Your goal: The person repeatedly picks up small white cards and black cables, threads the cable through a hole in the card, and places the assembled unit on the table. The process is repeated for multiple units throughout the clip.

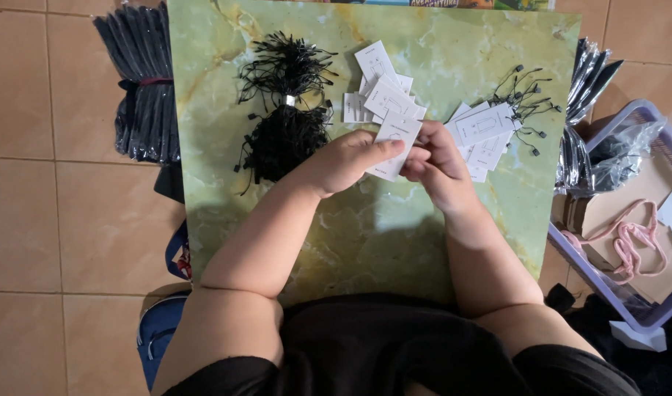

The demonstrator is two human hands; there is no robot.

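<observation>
Hidden and cut off around the desk (365,242)

The white tag (394,139) is half covered by both hands; its print is too small to read. The lilac basket (644,117) runs off the right edge, the books at the top edge too.

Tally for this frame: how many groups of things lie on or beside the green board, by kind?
Hands at the held white tag: 2, left hand and right hand
Loose piles of white tags: 2
Black string bundle: 1
Black packet stacks: 2
Lilac basket: 1
Total: 8
</observation>
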